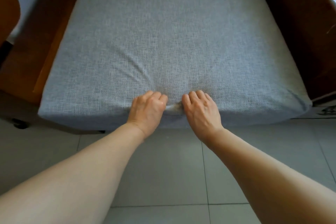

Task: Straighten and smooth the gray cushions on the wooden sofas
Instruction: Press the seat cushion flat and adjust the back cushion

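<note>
Gray floor tiles (163, 169) fill the near part of the view, and over them two bare forearms reach forward to the front edge of the gray cushion (169, 32), which lies flat on the seat of a wooden sofa.

Both hands sit at the middle of that front edge, close together but not touching. The left hand (147, 107) has its fingers curled down into the cover, knuckles up, gripping a bunch of cloth right at the top front corner line. The right hand (200, 109) does the same just beside it, fingers bent and dug into the fabric. Between them a small fold of cover (172, 108) is pinched up, and creases (131, 67) fan away from the left hand toward the far left. That pattern suggests the cloth is being drawn toward the front edge to take slack out of the top face; most likely the hands are placed centrally so the pull spreads evenly to both sides.

Farther on, the cushion's top looks smooth and flat, running back between the wooden sofa frame (294, 32) on the right and a wooden armrest (45, 45) on the left. The back of the sofa is out of view.
</note>
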A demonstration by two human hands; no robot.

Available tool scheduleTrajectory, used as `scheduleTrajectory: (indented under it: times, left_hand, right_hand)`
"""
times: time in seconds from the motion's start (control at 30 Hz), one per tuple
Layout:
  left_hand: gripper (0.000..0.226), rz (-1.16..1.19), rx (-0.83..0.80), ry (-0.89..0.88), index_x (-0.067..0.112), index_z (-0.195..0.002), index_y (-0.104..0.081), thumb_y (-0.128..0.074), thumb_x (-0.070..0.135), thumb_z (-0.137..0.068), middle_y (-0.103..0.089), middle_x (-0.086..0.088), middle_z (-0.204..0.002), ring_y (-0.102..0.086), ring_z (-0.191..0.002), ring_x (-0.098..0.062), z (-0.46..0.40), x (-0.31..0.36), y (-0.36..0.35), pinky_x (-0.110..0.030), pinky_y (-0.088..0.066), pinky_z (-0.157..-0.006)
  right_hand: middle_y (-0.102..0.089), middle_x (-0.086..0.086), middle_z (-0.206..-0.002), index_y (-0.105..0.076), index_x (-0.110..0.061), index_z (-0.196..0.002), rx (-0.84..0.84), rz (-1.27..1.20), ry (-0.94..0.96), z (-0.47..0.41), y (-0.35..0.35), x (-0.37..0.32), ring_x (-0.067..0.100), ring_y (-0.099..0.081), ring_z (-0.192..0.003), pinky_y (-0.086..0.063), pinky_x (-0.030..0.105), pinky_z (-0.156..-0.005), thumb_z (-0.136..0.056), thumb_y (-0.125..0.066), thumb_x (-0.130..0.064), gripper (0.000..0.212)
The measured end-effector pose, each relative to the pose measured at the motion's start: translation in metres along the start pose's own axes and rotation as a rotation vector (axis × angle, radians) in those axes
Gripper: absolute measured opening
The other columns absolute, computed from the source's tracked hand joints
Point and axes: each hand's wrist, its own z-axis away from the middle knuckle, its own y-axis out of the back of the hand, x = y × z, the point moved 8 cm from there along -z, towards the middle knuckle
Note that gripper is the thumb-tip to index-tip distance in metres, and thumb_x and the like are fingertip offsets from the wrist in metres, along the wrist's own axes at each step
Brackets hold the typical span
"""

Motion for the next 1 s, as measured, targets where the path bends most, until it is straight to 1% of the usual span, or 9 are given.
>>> scheduleTrajectory:
  times: [0.1, 0.17, 0.23, 0.33, 0.47, 0.67, 0.73, 0.87, 1.0]
  left_hand:
    - [0.041, 0.009, -0.056, 0.034, 0.008, -0.051, -0.05, -0.057, -0.023, -0.026, -0.047, -0.005, -0.047, -0.047, -0.04, -0.025, -0.001, -0.001, 0.001, -0.018, -0.022, -0.043]
    - [0.045, 0.026, -0.085, 0.036, 0.009, -0.05, -0.049, -0.061, -0.023, -0.021, -0.046, -0.005, -0.046, -0.046, -0.038, -0.024, -0.001, 0.0, 0.002, -0.018, -0.021, -0.043]
    - [0.046, 0.054, -0.111, 0.042, 0.009, -0.048, -0.047, -0.06, -0.024, -0.019, -0.046, -0.005, -0.044, -0.045, -0.037, -0.024, 0.0, 0.0, 0.004, -0.019, -0.02, -0.043]
    - [0.047, 0.084, -0.113, 0.032, 0.009, -0.047, -0.044, -0.057, -0.025, -0.018, -0.044, -0.005, -0.042, -0.04, -0.036, -0.022, 0.003, 0.002, 0.006, -0.018, -0.016, -0.044]
    - [0.045, 0.068, -0.087, 0.029, 0.009, -0.046, -0.044, -0.057, -0.023, -0.017, -0.043, -0.004, -0.041, -0.029, -0.037, -0.018, 0.011, 0.005, 0.009, -0.018, -0.018, -0.043]
    - [0.045, 0.109, -0.125, 0.06, 0.009, -0.046, -0.047, -0.06, -0.022, -0.016, -0.045, -0.004, -0.041, -0.04, -0.033, -0.022, 0.034, 0.013, 0.013, -0.019, -0.019, -0.042]
    - [0.042, 0.105, -0.164, 0.078, 0.007, -0.049, -0.049, -0.062, -0.023, -0.023, -0.049, -0.007, -0.045, -0.047, -0.037, -0.025, 0.044, 0.018, 0.014, -0.021, -0.022, -0.044]
    - [0.027, 0.065, -0.318, 0.168, 0.006, -0.078, -0.059, -0.054, -0.016, -0.063, -0.059, -0.01, -0.078, -0.048, -0.069, -0.027, 0.064, 0.026, 0.017, -0.031, -0.029, -0.058]
    - [0.029, 0.005, -0.392, 0.169, 0.009, -0.09, -0.06, -0.052, -0.012, -0.072, -0.062, -0.007, -0.091, -0.046, -0.076, -0.022, 0.083, 0.038, 0.024, -0.031, -0.03, -0.062]
  right_hand:
    - [-0.05, 0.005, -0.052, -0.053, -0.011, -0.058, -0.109, -0.063, -0.054, -0.003, 0.0, 0.001, 0.023, -0.049, -0.047, -0.037, 0.025, -0.044, -0.047, -0.074, 0.007, 0.03]
    - [-0.05, 0.005, -0.051, -0.054, -0.009, -0.057, -0.168, -0.104, -0.095, -0.006, 0.008, 0.004, 0.023, -0.05, -0.045, -0.029, 0.023, -0.042, -0.038, -0.079, 0.01, 0.037]
    - [-0.057, 0.008, -0.065, -0.057, -0.006, -0.07, -0.286, -0.13, -0.097, -0.005, 0.011, 0.003, 0.027, -0.055, -0.06, -0.025, 0.027, -0.048, -0.055, -0.073, 0.012, 0.029]
    - [-0.058, 0.01, -0.096, -0.051, -0.009, -0.093, -0.42, -0.17, -0.107, 0.002, 0.007, 0.005, 0.029, -0.053, -0.092, -0.026, 0.032, -0.06, -0.082, -0.048, 0.008, 0.02]
    - [-0.055, 0.008, -0.091, -0.04, -0.013, -0.085, -0.406, -0.188, -0.101, 0.009, 0.013, 0.003, 0.029, -0.054, -0.092, -0.013, 0.028, -0.047, -0.081, -0.048, 0.008, 0.023]
    - [-0.058, 0.007, -0.098, -0.038, -0.015, -0.085, -0.459, -0.165, -0.072, 0.032, 0.022, -0.01, 0.027, -0.055, -0.095, -0.013, 0.026, -0.047, -0.081, -0.048, 0.005, 0.023]
    - [-0.058, 0.006, -0.099, -0.037, -0.015, -0.086, -0.468, -0.166, -0.073, 0.042, 0.025, -0.013, 0.027, -0.055, -0.096, -0.013, 0.026, -0.047, -0.082, -0.048, 0.004, 0.022]
    - [-0.058, 0.007, -0.1, -0.038, -0.015, -0.086, -0.492, -0.193, -0.08, 0.061, 0.036, -0.022, 0.028, -0.055, -0.097, -0.02, 0.03, -0.049, -0.082, -0.047, 0.004, 0.022]
    - [-0.058, 0.006, -0.102, -0.037, -0.015, -0.086, -0.498, -0.192, -0.085, 0.08, 0.048, -0.03, 0.027, -0.055, -0.098, -0.025, 0.03, -0.059, -0.083, -0.046, 0.003, 0.021]
